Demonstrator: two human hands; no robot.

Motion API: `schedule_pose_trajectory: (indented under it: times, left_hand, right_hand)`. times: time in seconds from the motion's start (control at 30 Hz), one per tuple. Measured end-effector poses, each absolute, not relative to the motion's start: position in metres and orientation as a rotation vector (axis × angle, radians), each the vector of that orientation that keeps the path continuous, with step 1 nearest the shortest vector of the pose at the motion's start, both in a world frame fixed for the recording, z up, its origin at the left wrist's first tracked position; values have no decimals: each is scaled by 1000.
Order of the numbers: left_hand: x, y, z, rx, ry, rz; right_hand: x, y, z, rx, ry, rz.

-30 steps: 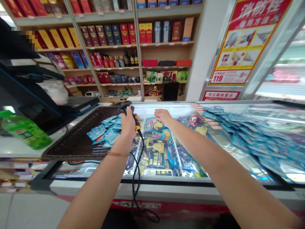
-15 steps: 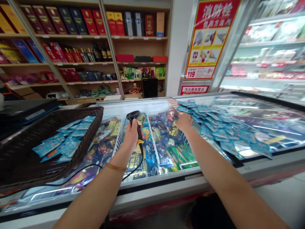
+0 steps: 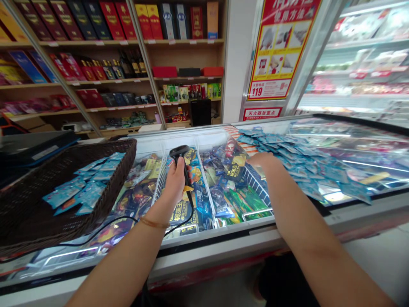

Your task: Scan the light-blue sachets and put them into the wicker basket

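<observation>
Right of the one woven brown basket [image 3: 125, 177], the left hand [image 3: 175, 179] is wrapped around one smooth, pistol-shaped black scanner [image 3: 179, 151]. Farther right of the basket, the right hand [image 3: 263, 160], fingers too hidden to tell spread or closed, is just beside one heap of flat blue packets [image 3: 306, 164]; one smaller group [image 3: 91, 185] lies inside the basket.

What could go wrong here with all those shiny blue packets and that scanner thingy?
The overlapping blue packets beside the right hand might slide if bumped; some lie close to the freezer's front edge and could fall.

The black cable from the scanner in the left hand runs near the basket, so it might snag there.
</observation>
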State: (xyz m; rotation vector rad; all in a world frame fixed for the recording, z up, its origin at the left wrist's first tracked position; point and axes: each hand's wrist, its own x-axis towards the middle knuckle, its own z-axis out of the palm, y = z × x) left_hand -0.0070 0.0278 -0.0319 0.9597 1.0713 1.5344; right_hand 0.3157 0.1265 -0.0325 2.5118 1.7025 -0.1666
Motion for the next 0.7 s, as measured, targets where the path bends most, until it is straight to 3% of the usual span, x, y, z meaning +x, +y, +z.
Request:
schedule_pose_trajectory:
  times: [0.43,0.57,0.7]
  left_hand:
    - [0,18,-25,953,1059,1470]
    - [1,19,-24,944,1073,1474]
    - [1,18,-25,947,1066,1463]
  right_hand:
    - [193,62,6,2051,2222,-280]
    - [199,63,8,2262,2386,-182]
    - [234,85,-5,2468,2206,-187]
